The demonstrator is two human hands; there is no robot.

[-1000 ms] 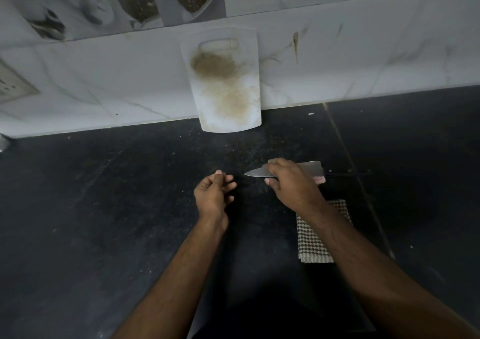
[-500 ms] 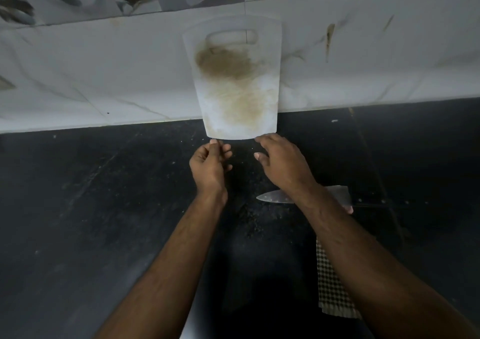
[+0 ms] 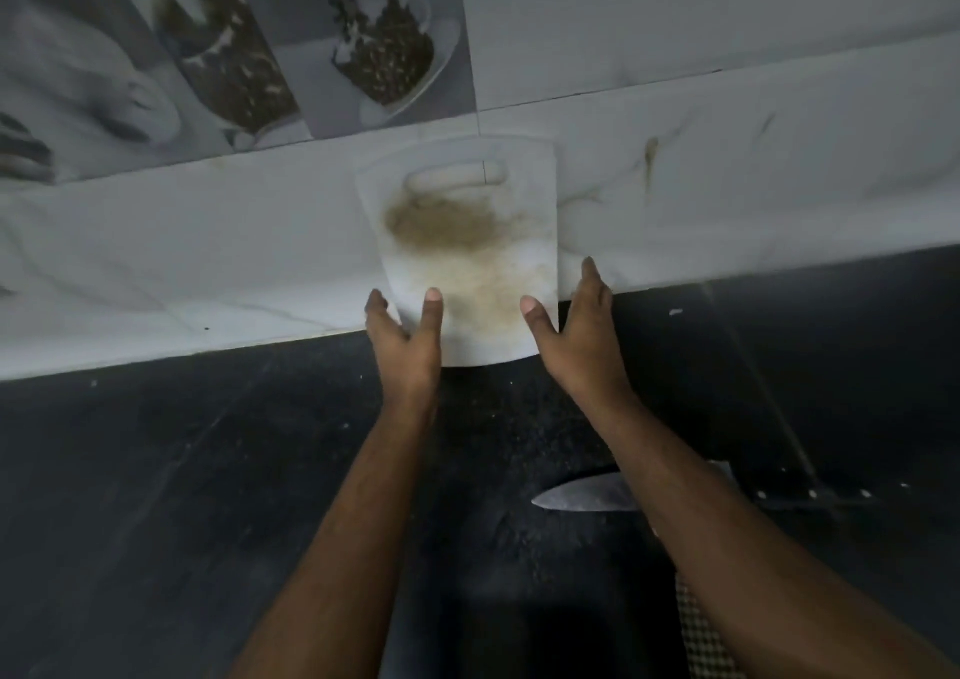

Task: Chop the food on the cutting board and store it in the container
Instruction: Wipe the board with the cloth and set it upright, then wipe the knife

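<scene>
Both hands are gripping the stained cutting board [image 3: 470,257] leaning vs. marble wall [image 3: 208,252]: your left hand [image 3: 408,345] & right hand [image 3: 576,338] are pinching its lower corners, thumbs in front. Knife [image 3: 582,494] is lying on black counter [image 3: 156,496] w/ crumbs.

A stained white cutting board [image 3: 470,262] leans upright against the tiled wall [image 3: 208,241] at the back of the dark counter [image 3: 156,496]. The left hand [image 3: 408,345] and right hand [image 3: 576,340] grip its lower corners, thumbs on its face. A knife [image 3: 582,494] lies on the counter under the right forearm, near a checked cloth [image 3: 701,637].
</scene>
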